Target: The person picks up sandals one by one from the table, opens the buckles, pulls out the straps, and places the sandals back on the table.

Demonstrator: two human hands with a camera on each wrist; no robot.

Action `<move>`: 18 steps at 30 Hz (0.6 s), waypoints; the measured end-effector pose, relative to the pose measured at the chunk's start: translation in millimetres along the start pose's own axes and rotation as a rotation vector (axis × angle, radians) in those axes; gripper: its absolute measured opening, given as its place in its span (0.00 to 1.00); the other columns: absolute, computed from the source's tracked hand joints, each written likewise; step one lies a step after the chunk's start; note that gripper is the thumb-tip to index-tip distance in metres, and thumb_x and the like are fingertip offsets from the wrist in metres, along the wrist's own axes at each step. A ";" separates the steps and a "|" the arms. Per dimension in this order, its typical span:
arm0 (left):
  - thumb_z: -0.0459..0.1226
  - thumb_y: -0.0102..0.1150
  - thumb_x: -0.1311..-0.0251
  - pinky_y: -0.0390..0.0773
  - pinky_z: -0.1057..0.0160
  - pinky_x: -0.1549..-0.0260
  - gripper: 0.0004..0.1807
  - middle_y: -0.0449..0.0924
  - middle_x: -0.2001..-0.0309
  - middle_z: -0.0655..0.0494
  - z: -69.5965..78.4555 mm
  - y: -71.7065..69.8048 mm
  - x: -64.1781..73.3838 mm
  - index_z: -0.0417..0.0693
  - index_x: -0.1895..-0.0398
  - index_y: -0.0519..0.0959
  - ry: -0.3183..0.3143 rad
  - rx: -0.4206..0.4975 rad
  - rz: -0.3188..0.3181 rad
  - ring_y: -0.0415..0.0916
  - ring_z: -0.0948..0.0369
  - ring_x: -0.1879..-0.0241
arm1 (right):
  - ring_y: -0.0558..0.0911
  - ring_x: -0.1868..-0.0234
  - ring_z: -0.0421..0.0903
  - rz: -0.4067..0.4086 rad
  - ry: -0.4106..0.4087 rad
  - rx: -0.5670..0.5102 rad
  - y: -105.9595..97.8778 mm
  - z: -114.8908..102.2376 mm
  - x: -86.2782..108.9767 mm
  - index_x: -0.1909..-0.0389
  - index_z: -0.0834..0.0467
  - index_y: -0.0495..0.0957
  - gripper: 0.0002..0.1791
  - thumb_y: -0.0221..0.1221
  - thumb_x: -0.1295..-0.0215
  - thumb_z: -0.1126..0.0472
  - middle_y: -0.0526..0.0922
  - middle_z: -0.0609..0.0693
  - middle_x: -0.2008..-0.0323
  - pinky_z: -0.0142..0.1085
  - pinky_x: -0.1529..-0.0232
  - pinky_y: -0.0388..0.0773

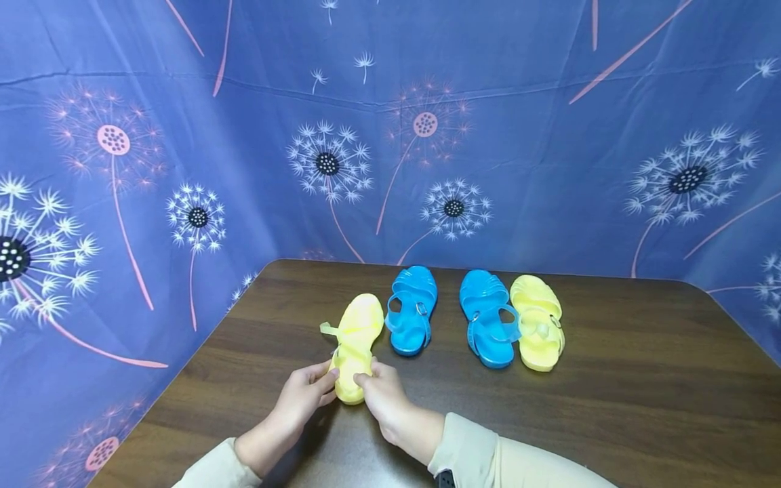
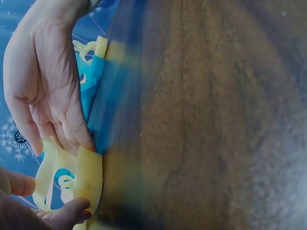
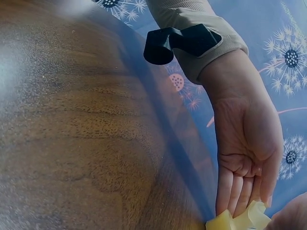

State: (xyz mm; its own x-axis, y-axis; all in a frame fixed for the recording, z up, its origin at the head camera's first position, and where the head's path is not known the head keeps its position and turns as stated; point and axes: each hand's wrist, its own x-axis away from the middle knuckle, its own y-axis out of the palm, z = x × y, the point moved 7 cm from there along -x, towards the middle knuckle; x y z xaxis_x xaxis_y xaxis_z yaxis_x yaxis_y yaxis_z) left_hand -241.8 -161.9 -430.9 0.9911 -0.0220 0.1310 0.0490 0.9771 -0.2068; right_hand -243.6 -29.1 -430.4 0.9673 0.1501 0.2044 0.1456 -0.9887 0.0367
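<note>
In the head view both hands are at the heel end of a yellow sandal (image 1: 358, 332), whose toe points away over the table. A loose strap end (image 1: 329, 329) sticks out on its left. My left hand (image 1: 303, 395) holds the heel's left side, thumb at the edge. From the right, my right hand (image 1: 387, 393) grips the heel with its thumb inside. The left wrist view shows the sandal (image 2: 89, 177) side-on between the hands. In the right wrist view, the left hand's fingers (image 3: 237, 191) reach the sandal (image 3: 220, 223) at the bottom edge.
Right of the held sandal stand a blue sandal (image 1: 411, 339), another blue sandal (image 1: 493, 346) and a second yellow sandal (image 1: 538, 356), in a row on the brown wooden table (image 1: 610, 420). A blue dandelion-print cloth (image 1: 518, 135) hangs behind the table and along its left side.
</note>
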 end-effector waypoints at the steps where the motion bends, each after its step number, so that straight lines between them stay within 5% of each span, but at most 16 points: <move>1: 0.34 0.49 0.29 0.79 0.51 0.49 0.24 0.66 0.36 0.29 0.3 -0.1 -0.5 0.22 0.38 0.65 0.001 -0.007 0.000 0.72 0.41 0.41 | 0.48 0.26 0.66 0.002 -0.003 0.002 0.2 -0.1 -0.5 0.33 0.80 0.54 0.32 0.51 0.33 0.67 0.49 0.70 0.28 0.58 0.29 0.49; 18: 0.36 0.50 0.30 0.79 0.55 0.48 0.25 0.68 0.37 0.30 3.3 -1.4 -6.0 0.24 0.37 0.66 -0.001 -0.069 0.016 0.71 0.42 0.39 | 0.50 0.27 0.66 0.008 -0.011 -0.062 1.3 -1.7 -8.0 0.35 0.82 0.54 0.32 0.50 0.36 0.70 0.49 0.72 0.28 0.57 0.29 0.51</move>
State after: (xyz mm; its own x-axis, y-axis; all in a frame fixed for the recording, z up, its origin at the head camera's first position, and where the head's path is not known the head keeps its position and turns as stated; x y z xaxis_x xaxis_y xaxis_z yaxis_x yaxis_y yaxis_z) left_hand -248.3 -162.4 -428.2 0.9917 -0.0060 0.1283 0.0413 0.9606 -0.2748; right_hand -251.4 -31.6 -430.3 0.9708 0.1413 0.1939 0.1247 -0.9876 0.0957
